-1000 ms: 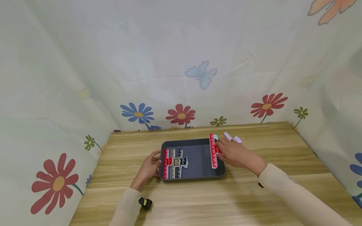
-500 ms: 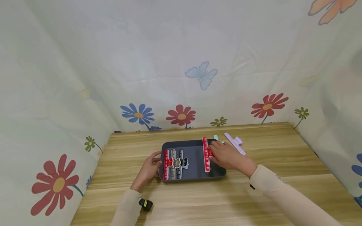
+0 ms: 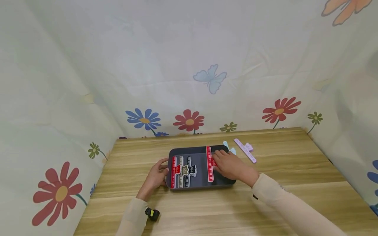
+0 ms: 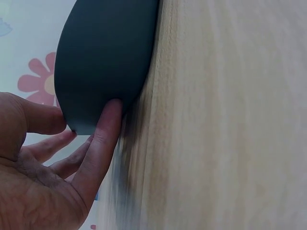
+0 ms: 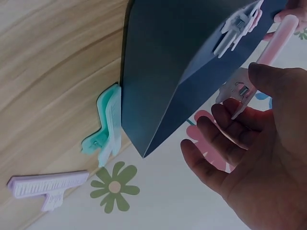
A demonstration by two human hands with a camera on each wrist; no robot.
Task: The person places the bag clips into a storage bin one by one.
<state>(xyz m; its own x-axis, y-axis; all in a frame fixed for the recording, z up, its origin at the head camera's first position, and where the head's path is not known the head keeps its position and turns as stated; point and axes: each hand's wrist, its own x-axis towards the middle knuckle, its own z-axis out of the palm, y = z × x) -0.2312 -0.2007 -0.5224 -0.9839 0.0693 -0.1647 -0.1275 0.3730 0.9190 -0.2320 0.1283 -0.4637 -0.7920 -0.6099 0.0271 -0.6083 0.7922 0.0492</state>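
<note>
Wears a pale sleeve (image 3: 131, 214) on the left arm, with a small dark device (image 3: 154, 215) at the cuff. Rests the left hand (image 3: 155, 176) against the left end of the dark tray (image 3: 203, 187), with fingers loosely extended and one fingertip on the outer wall, just as half a second ago. Keeps three clips side by side in the tray's left part, unmoved: a red clip (image 3: 173, 173), a gold clip (image 3: 180, 177) and a black clip (image 3: 187, 177). Pinches a second red clip (image 3: 209, 165) by its tab side between thumb and fingers of the right hand (image 3: 231, 165). Carries it over the tray, farther left than before, nearer the black clip yet apart. Leaves a teal clip (image 5: 114, 117) more uncovered than earlier, just beside the tray's far right corner. Leaves a purple clip (image 3: 245, 150) unmoved on the wooden table (image 3: 189, 213), farther right. Faces a flowered cloth (image 3: 165, 78) behind.
</note>
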